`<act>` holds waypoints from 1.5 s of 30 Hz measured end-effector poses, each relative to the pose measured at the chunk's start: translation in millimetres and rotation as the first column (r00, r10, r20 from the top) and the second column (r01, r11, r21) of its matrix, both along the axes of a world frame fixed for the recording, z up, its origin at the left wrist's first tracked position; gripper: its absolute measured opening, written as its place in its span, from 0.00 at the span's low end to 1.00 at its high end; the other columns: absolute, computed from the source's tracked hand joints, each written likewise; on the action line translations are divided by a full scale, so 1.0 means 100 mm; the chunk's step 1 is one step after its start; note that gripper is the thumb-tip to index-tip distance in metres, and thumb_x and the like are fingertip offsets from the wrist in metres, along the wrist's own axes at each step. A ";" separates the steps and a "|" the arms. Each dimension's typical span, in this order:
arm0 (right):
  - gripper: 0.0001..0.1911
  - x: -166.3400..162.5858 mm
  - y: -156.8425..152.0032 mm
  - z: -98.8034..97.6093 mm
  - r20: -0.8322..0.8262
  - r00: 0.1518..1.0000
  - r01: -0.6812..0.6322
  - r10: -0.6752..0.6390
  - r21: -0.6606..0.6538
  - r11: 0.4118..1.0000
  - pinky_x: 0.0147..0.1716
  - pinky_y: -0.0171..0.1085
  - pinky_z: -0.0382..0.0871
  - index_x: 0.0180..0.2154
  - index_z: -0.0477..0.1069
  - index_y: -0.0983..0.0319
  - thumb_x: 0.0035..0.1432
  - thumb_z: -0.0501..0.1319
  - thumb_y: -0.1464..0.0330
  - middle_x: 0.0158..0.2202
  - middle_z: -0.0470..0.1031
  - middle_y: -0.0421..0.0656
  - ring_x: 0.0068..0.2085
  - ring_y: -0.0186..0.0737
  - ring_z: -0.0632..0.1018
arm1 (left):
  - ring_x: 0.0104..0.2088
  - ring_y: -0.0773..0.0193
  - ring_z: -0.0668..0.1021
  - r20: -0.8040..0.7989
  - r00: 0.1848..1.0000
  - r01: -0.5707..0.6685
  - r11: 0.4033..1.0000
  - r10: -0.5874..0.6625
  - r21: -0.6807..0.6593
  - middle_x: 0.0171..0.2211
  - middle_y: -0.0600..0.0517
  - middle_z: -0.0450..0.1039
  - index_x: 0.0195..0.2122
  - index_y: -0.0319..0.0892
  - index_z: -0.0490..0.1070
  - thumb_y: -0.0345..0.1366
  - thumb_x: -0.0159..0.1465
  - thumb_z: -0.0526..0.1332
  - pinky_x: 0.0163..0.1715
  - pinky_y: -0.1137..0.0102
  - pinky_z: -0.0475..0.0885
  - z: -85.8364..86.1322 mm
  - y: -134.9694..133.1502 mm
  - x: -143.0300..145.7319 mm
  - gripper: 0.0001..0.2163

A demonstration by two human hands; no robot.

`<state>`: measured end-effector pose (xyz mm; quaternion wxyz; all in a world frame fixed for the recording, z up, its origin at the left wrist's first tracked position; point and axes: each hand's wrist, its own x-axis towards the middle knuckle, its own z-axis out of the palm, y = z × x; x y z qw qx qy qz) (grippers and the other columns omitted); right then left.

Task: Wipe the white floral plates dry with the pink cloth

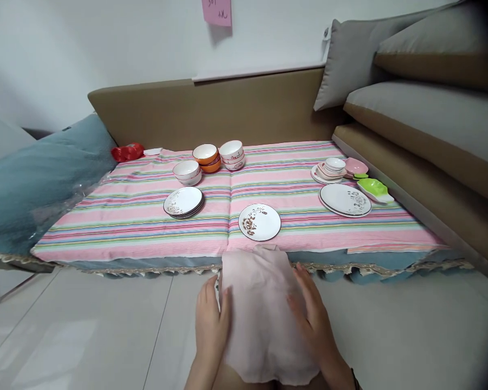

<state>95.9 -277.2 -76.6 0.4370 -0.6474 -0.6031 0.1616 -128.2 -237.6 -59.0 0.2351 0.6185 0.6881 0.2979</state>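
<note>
Loosely, with thumbs set apart from the other fingers, your left hand point(212, 311) and right hand point(315, 317) rest along either side of the pale pink cloth point(264, 309), which spreads over your lap up to the striped sheet point(146, 238). Just beyond lies one flowered plate point(264, 223); farther left are a plate stack point(184, 200) and stacked bowls point(206, 156), oval plates point(344, 198) right.

the pink note point(217, 12) is cut off above, the blue pillow point(65, 154) at left.
</note>
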 end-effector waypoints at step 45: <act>0.28 -0.53 0.32 -0.07 0.332 0.881 -0.357 0.336 0.003 0.934 0.61 0.55 0.62 0.64 0.54 0.58 0.64 0.53 0.70 0.65 0.57 0.43 0.66 0.47 0.59 | 0.30 0.63 0.73 0.648 0.741 -0.027 0.972 0.176 -0.233 0.30 0.52 0.73 0.37 0.42 0.73 0.39 0.50 0.65 0.32 0.69 0.66 0.12 0.41 0.12 0.14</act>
